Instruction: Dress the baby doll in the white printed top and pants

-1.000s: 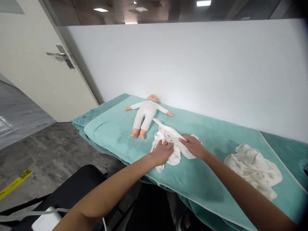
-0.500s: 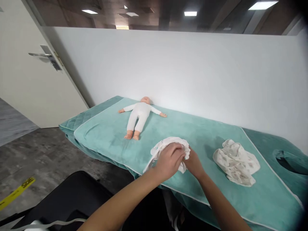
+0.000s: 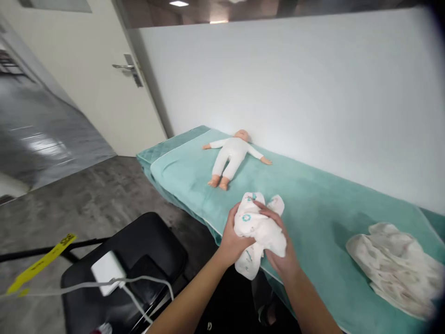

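Observation:
Over the bed's front edge I hold a bunched white baby garment with teal prints; its exact cut is hidden by the folds. My left hand grips its left side, the thumb across the lower folds. On the other side my right hand wraps round it, fingers laid over the top. Rounded flaps of fabric stick out above and below my hands. Beyond them a baby doll with a white body lies on its back, arms spread, feet towards me.
A crumpled white cloth lies on the green bed at the right. To the left stands a black chair bearing a white charger and cables. A white wall runs behind the bed; a door stands at the left.
My hands have moved apart from a close pinch to opposite sides of the garment, which is now bunched more compactly. The view has swung left, showing more of the chair and door.

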`<state>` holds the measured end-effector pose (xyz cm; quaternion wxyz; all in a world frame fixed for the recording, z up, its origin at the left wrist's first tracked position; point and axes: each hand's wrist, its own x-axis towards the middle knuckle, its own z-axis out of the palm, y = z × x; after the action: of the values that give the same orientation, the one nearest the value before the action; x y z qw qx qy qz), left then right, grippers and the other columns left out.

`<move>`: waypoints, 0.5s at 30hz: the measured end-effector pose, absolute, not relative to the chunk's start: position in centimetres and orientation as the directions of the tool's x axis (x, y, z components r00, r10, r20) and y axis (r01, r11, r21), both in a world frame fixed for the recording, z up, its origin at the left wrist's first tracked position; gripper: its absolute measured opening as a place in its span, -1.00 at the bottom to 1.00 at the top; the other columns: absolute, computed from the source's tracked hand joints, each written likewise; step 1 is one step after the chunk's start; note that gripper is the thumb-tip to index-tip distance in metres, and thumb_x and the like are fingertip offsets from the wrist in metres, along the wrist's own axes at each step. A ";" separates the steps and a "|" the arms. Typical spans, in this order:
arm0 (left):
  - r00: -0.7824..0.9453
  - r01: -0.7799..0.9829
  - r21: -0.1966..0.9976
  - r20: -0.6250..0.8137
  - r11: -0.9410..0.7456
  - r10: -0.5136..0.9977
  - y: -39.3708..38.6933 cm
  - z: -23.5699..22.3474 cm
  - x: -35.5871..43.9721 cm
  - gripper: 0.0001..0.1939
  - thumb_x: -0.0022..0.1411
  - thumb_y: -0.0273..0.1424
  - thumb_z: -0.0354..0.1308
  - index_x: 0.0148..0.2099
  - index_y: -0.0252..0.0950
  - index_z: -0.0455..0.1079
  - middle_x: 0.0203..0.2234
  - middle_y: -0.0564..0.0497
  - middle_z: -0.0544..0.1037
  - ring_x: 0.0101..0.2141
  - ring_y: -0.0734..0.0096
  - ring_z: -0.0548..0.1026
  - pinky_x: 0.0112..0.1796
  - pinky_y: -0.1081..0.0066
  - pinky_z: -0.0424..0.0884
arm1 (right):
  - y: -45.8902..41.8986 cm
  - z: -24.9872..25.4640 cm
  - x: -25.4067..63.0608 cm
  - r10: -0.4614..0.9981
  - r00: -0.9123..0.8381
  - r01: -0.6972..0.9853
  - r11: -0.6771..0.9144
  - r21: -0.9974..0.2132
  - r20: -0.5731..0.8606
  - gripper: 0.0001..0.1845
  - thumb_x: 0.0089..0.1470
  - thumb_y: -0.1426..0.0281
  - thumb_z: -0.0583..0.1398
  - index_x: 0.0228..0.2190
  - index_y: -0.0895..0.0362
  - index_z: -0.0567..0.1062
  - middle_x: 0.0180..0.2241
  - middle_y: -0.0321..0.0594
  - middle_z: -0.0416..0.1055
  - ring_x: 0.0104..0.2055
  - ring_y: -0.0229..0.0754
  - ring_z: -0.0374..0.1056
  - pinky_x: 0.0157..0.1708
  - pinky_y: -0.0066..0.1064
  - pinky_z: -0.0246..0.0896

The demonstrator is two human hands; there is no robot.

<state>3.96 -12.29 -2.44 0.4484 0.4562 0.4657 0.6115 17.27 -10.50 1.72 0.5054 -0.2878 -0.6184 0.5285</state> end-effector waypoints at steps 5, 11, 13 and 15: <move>-0.436 0.023 0.996 -0.064 0.082 0.898 -19.0 -8.9 -0.9 -0.23 -0.06 -0.12 0.36 0.18 -0.19 0.24 0.06 -0.15 0.51 0.01 0.04 0.52 0.06 0.04 0.44 | -14.8 -6.3 14.5 0.835 -0.549 0.032 -0.022 -0.999 -0.036 -0.41 0.15 0.26 0.20 0.21 -0.07 0.32 0.34 -0.20 0.16 0.41 -0.01 0.05 0.36 -0.06 0.06; -0.863 0.130 0.907 -0.096 0.402 0.496 -23.8 -11.4 -7.3 -0.43 0.10 -0.32 0.21 0.16 -0.24 0.23 0.06 -0.17 0.48 0.08 0.09 0.47 0.17 0.08 0.35 | -21.3 -15.3 14.1 0.744 -0.626 0.175 -0.159 -0.972 -0.234 -0.31 0.08 0.42 0.13 0.25 -0.06 0.28 0.26 -0.18 0.27 0.29 -0.06 0.24 0.28 -0.10 0.19; -0.957 0.100 0.855 -0.058 0.509 0.284 -24.2 -11.7 -9.6 -0.37 0.14 -0.36 0.19 0.24 -0.29 0.16 0.08 -0.21 0.45 0.11 0.08 0.45 0.18 0.08 0.34 | -22.1 -17.3 15.2 0.758 -0.603 0.187 -0.169 -0.968 -0.249 -0.41 0.10 0.40 0.11 0.18 -0.05 0.37 0.19 -0.16 0.35 0.22 -0.04 0.33 0.23 -0.10 0.24; -0.991 0.098 0.806 0.027 0.583 0.129 -24.2 -12.0 -11.6 -0.31 0.16 -0.39 0.18 0.31 -0.36 0.10 0.14 -0.27 0.39 0.17 0.06 0.40 0.21 0.09 0.30 | -21.9 -18.9 16.9 0.780 -0.565 0.184 -0.198 -0.963 -0.269 -0.51 0.15 0.35 0.09 0.12 -0.03 0.41 0.12 -0.13 0.41 0.11 -0.03 0.41 0.17 -0.11 0.30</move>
<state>-11.61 -24.24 -11.98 0.0173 0.0638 0.8896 0.4519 16.93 -21.95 -18.94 0.2263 -0.4077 -0.5913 0.6580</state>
